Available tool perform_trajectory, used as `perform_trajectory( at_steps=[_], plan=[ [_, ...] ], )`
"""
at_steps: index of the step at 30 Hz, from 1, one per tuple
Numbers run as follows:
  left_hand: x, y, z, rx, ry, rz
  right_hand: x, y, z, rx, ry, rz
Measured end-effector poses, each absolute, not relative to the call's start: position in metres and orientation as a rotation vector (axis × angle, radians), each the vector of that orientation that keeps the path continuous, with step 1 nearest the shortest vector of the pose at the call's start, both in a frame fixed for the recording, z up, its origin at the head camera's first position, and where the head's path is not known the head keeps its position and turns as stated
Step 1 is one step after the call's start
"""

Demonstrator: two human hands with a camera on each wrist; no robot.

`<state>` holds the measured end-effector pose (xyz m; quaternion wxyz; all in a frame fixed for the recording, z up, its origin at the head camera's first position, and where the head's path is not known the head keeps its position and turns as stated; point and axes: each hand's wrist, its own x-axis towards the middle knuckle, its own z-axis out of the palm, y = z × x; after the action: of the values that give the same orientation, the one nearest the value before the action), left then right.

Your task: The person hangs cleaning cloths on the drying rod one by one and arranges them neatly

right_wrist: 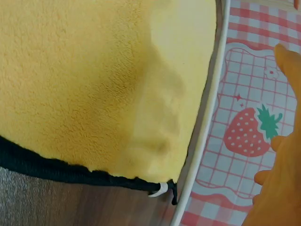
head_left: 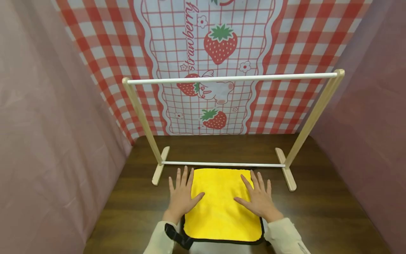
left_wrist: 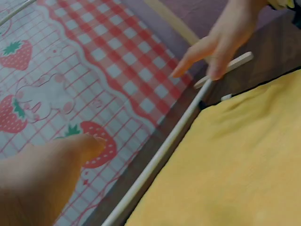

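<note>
A yellow plush cloth (head_left: 222, 211) with black edging lies spread out on the brown tabletop. My left hand (head_left: 182, 199) is over its left edge in the head view, fingers spread and straight, thumb pointing in across the yellow. Mirroring it on the right side is my right hand (head_left: 261, 201), also with spread fingers, casting a shadow on the cloth. Neither hand grips anything. In the right wrist view, a small white tag (right_wrist: 161, 189) sticks out at a corner of the cloth, beside the black trim (right_wrist: 61, 172).
Just behind the cloth stands a wooden rack with a white top bar (head_left: 231, 78), a white lower bar (head_left: 222, 164) and feet (head_left: 287, 173) on the wood-grain table (head_left: 320, 208). A strawberry-print checked cloth (head_left: 219, 46) hangs at the back, with pinkish curtains (head_left: 54, 123) on both sides.
</note>
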<state>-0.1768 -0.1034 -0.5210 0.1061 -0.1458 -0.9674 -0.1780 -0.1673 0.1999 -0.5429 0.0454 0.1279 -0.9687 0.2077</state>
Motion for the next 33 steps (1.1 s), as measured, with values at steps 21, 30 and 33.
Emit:
perform_trajectory(
  at_steps=[21, 30, 33],
  plan=[
    [-0.260, -0.212, -0.484, 0.222, -1.998, -1.656, -0.174, 0.155, -0.585, 0.664, -3.155, 0.656],
    [-0.296, -0.218, -0.454, 0.133, -1.921, -1.729, -0.180, 0.155, -0.594, 0.718, -3.181, 0.628],
    [-0.305, -0.219, -0.443, 0.088, -1.934, -1.678, -0.186, 0.158, -0.596, 0.722, -3.183, 0.624]
  ],
)
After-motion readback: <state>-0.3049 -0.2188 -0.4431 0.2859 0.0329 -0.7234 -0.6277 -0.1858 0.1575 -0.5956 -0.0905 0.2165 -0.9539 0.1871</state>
